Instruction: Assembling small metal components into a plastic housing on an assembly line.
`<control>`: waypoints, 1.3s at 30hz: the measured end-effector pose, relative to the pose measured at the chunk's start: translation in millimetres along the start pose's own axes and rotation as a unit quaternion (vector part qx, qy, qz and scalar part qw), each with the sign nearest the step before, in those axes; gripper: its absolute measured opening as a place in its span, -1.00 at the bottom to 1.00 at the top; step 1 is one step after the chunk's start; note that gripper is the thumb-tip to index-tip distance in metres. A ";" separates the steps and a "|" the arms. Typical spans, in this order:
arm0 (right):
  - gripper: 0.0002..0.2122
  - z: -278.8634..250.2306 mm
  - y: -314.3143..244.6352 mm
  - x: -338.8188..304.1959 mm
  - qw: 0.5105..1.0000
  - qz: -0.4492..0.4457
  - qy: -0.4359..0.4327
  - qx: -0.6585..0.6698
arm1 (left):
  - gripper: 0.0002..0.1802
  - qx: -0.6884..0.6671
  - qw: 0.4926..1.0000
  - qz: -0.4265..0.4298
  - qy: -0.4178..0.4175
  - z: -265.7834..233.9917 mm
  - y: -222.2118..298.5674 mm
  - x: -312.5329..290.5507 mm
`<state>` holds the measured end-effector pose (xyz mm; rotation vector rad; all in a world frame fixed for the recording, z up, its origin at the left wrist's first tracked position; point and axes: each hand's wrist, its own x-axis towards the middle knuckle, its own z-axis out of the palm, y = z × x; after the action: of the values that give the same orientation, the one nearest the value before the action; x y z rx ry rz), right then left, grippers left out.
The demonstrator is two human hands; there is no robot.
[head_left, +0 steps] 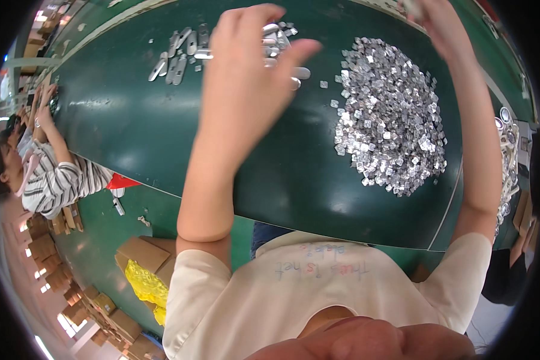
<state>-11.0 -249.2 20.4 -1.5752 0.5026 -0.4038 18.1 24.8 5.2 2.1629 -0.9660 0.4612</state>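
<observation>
A: Nearest the lens?

B: Lower edge: wearer's cream shirt [321,282], some handwriting across the chest. Both bare forearms reach up the frame from its sleeves, over a dark green table [294,180].

A: On the table?

B: Right of centre, between the forearms: a broad heap of small square pieces [390,120], silvery, shiny. A few strays just beside its left edge.

A: Hands?

B: Well apart from each other. Left hand [241,66], upper centre, back to the camera; thumb spread away from the fingers, pointing right. It overlaps a scatter of silver oblong pieces [180,70], round-ended, showing on both sides of it. Contact with them: cannot tell.

A: And the other?

B: Right hand [443,24], upper right, beyond the heap, partly cut by the frame edge. Something pale at its fingertips; whether gripped, cannot tell.

A: Farther out?

B: Lower left, on the green floor: an open cardboard box [139,255] with yellow plastic [145,285] spilling out. Far left: a co-worker in a striped top [57,186], arms at the table. Right rim: a cluster of pale parts [506,159], some round. Lower-left rim: stacked cartons [42,249].
</observation>
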 end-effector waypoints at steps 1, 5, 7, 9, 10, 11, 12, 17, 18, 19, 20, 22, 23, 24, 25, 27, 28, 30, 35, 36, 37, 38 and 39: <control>-0.86 -18.4 10.1 43.0 1.000 -0.008 0.001 0.002 | -0.78 0.016 0.998 -0.032 -0.060 -9.4 -8.3 3.0; -0.85 -89.7 69.2 183.5 0.998 -0.026 0.056 -0.029 | -0.85 -0.055 0.981 0.007 -0.187 10.9 -23.3 -0.9; -0.87 -48.2 55.3 175.7 0.967 -0.002 0.097 -0.237 | -0.82 -0.049 0.977 0.016 -0.205 16.3 -28.6 -8.7; -0.84 -8.9 31.9 125.8 0.794 -0.128 0.118 -0.582 | -0.81 -0.049 0.978 0.005 -0.204 19.5 -26.1 -17.6; -0.85 -5.2 30.0 103.6 0.827 -0.193 0.023 -0.527 | -0.81 -0.058 0.979 -0.001 -0.198 22.4 -23.3 -18.1; -0.85 6.3 27.7 70.8 0.847 -0.250 -0.076 -0.463 | -0.82 -0.037 0.977 0.007 -0.209 25.1 -22.1 -18.7; -0.90 29.9 16.2 29.7 0.852 -0.234 -0.227 -0.410 | -0.83 -0.013 0.975 0.011 -0.220 26.3 -24.2 -20.0; -0.89 73.4 33.1 -87.2 0.806 -0.261 -0.289 -0.447 | -0.86 -0.041 0.975 -0.030 -0.216 26.7 -26.0 -18.3; -0.89 73.5 39.2 -92.1 0.801 -0.264 -0.271 -0.464 | -0.86 -0.044 0.974 -0.026 -0.219 29.2 -25.4 -17.1; -0.89 72.0 43.3 -92.4 0.802 -0.261 -0.268 -0.465 | -0.85 -0.062 0.970 -0.045 -0.232 31.5 -25.1 -15.9; -0.89 71.8 45.2 -90.2 0.805 -0.264 -0.278 -0.454 | -0.85 -0.077 0.965 -0.068 -0.242 31.6 -24.8 -15.3; -0.88 71.0 42.6 -91.9 0.806 -0.268 -0.289 -0.443 | -0.84 -0.069 0.963 -0.067 -0.253 32.3 -26.4 -14.4; -0.87 70.5 38.7 -93.1 0.828 -0.234 -0.292 -0.418 | -0.84 -0.059 0.960 -0.068 -0.264 33.2 -27.7 -14.9; -0.87 69.8 34.8 -94.9 0.848 -0.199 -0.294 -0.393 | -0.84 -0.059 0.961 -0.072 -0.260 34.0 -29.0 -16.7; -0.87 67.1 31.5 -98.6 0.866 -0.156 -0.280 -0.384 | -0.84 -0.045 0.968 -0.048 -0.242 34.8 -30.4 -19.1; -0.89 54.9 26.9 -105.1 0.903 -0.139 -0.242 -0.327 | -0.85 -0.031 0.974 -0.026 -0.225 31.7 -27.0 -16.2; -0.90 47.9 26.5 -107.9 0.915 -0.168 -0.222 -0.293 | -0.85 -0.059 0.975 -0.046 -0.212 27.0 -26.3 -11.6; -0.90 36.2 24.0 -116.7 0.943 -0.174 -0.163 -0.234 | -0.86 -0.093 0.981 -0.033 -0.165 15.2 -27.2 -2.6; -0.88 25.6 12.0 -130.2 0.969 -0.115 -0.153 -0.154 | -0.82 -0.070 0.970 0.023 -0.234 24.7 -28.7 -15.5; -0.88 25.7 10.8 -129.3 0.970 -0.118 -0.152 -0.148 | -0.81 -0.059 0.967 -0.007 -0.248 27.6 -25.7 -14.9; -0.87 25.9 10.5 -128.3 0.971 -0.121 -0.151 -0.141 | -0.80 -0.048 0.963 -0.038 -0.261 30.1 -23.1 -14.9; -0.87 25.3 12.1 -126.8 0.972 -0.120 -0.149 -0.140 | -0.80 -0.047 0.963 -0.036 -0.263 33.6 -20.7 -15.0; -0.87 25.1 15.2 -124.9 0.972 -0.112 -0.153 -0.136 | -0.79 -0.084 0.954 -0.056 -0.282 36.6 -18.2 -16.1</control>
<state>-103.2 -160.7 9.1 -1.9287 0.1452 -0.2598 22.4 14.7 -37.3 2.2144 -1.1200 -0.3097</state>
